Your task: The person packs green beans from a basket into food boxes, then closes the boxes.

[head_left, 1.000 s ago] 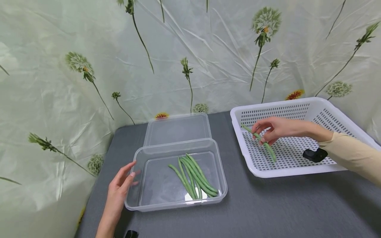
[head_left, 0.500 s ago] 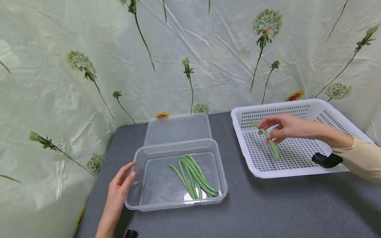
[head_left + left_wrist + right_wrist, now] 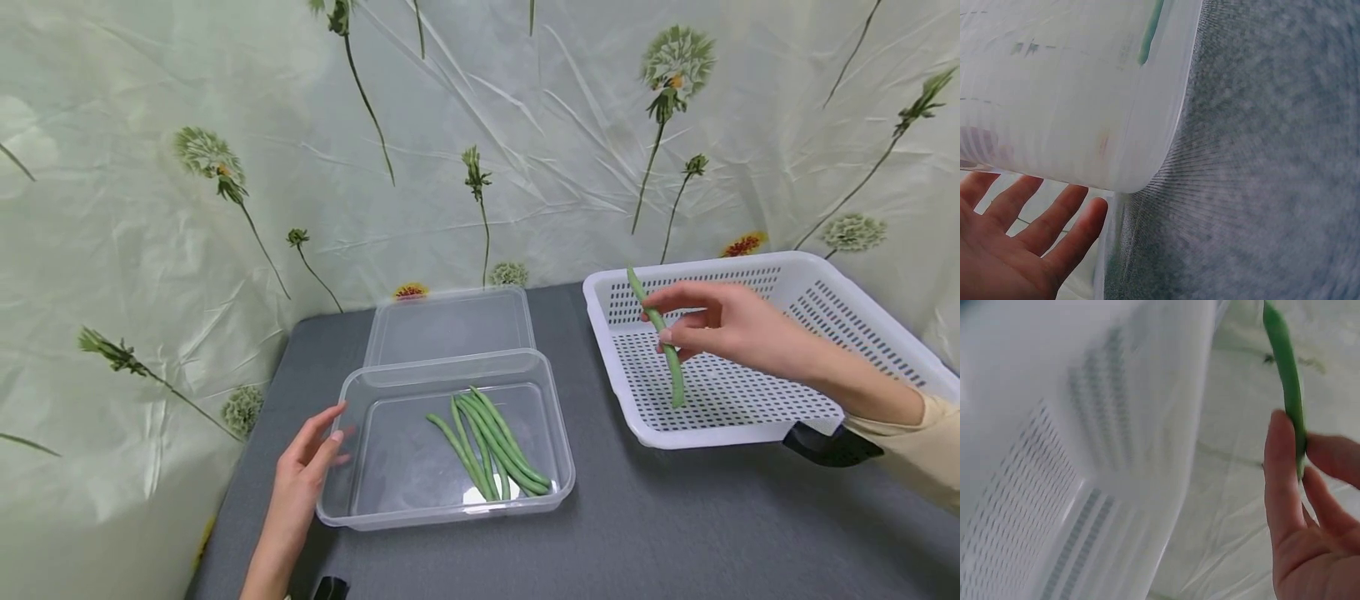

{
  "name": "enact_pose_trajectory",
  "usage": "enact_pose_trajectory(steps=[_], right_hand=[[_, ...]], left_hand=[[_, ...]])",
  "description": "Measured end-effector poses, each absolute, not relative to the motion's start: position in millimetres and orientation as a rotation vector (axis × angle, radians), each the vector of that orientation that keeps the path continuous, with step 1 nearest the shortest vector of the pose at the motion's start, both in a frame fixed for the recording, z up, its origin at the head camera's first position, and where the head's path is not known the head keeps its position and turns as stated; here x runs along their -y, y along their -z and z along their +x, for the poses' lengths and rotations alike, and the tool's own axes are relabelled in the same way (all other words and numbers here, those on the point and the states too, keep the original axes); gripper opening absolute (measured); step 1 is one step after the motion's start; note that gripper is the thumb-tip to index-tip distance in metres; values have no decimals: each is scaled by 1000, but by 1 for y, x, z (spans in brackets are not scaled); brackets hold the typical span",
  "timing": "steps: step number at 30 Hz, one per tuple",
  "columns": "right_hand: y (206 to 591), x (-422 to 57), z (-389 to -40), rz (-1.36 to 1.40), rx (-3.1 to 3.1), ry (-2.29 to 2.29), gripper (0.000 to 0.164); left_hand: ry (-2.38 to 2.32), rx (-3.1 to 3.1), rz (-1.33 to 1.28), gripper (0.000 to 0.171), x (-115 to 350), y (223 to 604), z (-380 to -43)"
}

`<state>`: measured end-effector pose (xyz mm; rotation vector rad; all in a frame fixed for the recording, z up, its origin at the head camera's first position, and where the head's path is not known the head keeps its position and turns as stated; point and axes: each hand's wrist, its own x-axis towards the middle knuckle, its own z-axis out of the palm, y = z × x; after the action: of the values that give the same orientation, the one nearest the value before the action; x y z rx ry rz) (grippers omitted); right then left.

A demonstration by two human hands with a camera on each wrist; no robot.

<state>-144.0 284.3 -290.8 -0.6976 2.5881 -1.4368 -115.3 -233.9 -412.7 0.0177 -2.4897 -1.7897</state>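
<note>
My right hand (image 3: 738,329) pinches a single green bean (image 3: 660,329) between thumb and fingers, above the left part of the white perforated basket (image 3: 742,435). In the right wrist view the bean (image 3: 1286,369) points up from the fingertips. My left hand (image 3: 300,467) rests with its fingers extended at the left wall of a clear plastic container (image 3: 405,521). The left wrist view shows those fingertips (image 3: 1094,215) right at the container's side. Several green beans (image 3: 491,450) lie in a loose bunch in the container's right half.
Behind the container a clear flat lid (image 3: 450,325) lies on the grey cloth-covered table (image 3: 600,517). A flower-printed curtain (image 3: 420,167) hangs along the back and left. The basket stands to the right of the container, with a strip of table between them.
My right hand has raised the bean and turned it more upright, after shifting slightly right over the basket. The left hand and the beans in the container stay where they were.
</note>
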Motion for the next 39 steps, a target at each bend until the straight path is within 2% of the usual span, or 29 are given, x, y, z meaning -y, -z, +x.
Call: enact_pose_trajectory(steps=[7, 14, 19, 24, 29, 39], right_hand=[[302, -239, -122, -696, -2590, 1723, 40], [323, -190, -110, -843, -2441, 2098, 43], [340, -160, -104, -823, -2372, 2159, 43], [357, -135, -109, -771, -2393, 2050, 42], [368, -116, -120, -737, -2482, 1827, 49], [384, -98, -122, -906, -2801, 1356, 48]], left_hand=[[1784, 2482, 7, 39, 235, 413, -116], [1783, 2472, -11, 39, 236, 413, -117], [1797, 2455, -32, 39, 236, 413, -117], [1801, 2445, -44, 38, 236, 414, -117], [1801, 2444, -39, 39, 237, 414, -116], [1816, 2452, -38, 40, 235, 413, -116]])
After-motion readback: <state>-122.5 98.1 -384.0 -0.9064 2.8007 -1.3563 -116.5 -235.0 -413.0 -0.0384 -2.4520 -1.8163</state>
